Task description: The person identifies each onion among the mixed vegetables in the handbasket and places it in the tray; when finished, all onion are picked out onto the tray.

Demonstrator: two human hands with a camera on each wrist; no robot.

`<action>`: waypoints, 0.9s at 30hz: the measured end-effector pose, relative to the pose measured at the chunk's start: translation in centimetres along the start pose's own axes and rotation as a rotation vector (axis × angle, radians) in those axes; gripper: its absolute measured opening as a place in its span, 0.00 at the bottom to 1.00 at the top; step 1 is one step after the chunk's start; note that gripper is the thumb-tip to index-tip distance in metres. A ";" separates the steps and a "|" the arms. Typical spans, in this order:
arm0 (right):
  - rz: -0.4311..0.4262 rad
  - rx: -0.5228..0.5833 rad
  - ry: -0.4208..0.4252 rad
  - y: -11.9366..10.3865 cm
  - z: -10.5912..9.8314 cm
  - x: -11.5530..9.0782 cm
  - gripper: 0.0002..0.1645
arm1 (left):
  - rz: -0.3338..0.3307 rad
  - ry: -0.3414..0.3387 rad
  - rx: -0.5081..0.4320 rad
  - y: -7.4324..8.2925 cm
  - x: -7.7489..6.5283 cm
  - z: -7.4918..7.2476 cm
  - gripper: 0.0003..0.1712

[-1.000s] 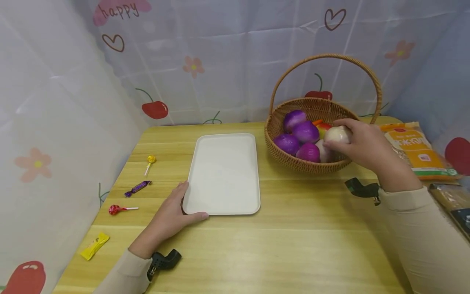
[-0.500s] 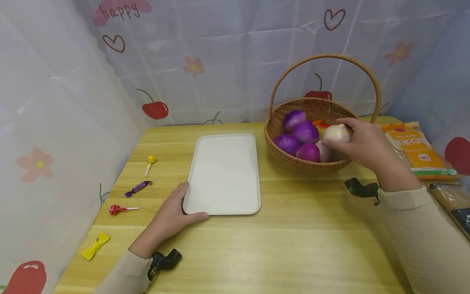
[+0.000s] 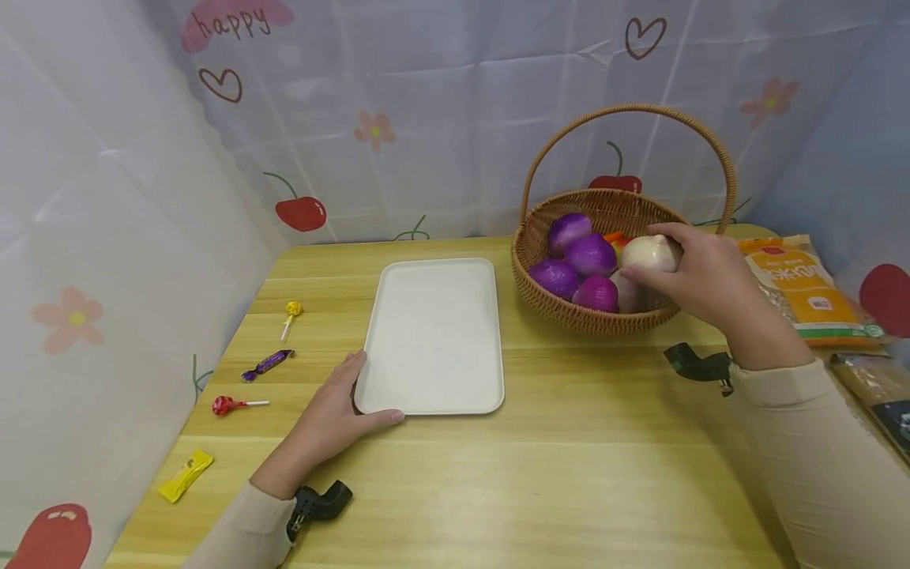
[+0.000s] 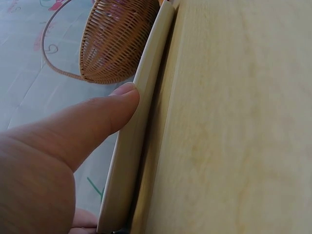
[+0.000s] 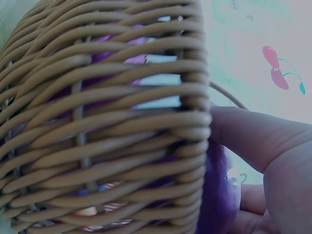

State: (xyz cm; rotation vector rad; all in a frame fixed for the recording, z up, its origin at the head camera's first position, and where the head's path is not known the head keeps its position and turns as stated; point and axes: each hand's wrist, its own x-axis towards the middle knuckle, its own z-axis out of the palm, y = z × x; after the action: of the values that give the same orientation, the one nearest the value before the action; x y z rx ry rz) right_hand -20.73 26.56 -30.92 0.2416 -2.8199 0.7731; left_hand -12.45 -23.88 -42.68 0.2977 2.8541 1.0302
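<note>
My right hand (image 3: 700,273) grips a pale, shiny onion (image 3: 648,253) at the right side of the wicker basket (image 3: 569,316). Thumb and fingers lie on opposite sides of it. In the right wrist view a purple surface (image 5: 217,195) shows between thumb and fingers, behind the basket's rim. Several purple onions (image 3: 592,254) and another pale round one lie in the basket. My left hand (image 3: 330,415) rests at the near left corner of a white tray (image 3: 434,340). Its thumb touches the near edge, and its fingers lie along the left side.
Along the table's left side lie a yellow lollipop (image 3: 293,310), a purple wrapped candy (image 3: 268,364), a red lollipop (image 3: 223,405) and a yellow candy packet (image 3: 186,476). An orange food bag (image 3: 810,288) and a dark packet (image 3: 870,387) lie right of the basket. The tall basket handle (image 3: 643,108) arches overhead.
The right hand and the pale onion have shifted slightly left and up within the basket. The left hand and tray have stayed in place.
</note>
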 end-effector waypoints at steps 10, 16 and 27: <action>-0.044 0.007 0.034 -1.8 -0.2 -0.6 0.48 | -0.009 -0.002 0.004 -0.1 0.1 0.0 0.73; -0.058 0.006 0.035 -3.5 -0.4 -1.0 0.48 | -0.020 -0.007 0.006 0.0 0.0 -0.2 0.74; -0.193 0.117 0.030 -6.8 0.8 -1.8 0.43 | -0.007 -0.007 0.003 0.1 0.0 -0.2 0.73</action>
State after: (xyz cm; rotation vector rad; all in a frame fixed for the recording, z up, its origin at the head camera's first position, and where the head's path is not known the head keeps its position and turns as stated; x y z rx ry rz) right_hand -17.73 20.61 -28.72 0.5080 -2.6762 0.8901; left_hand -12.49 -23.93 -42.48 0.2910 2.8480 1.0222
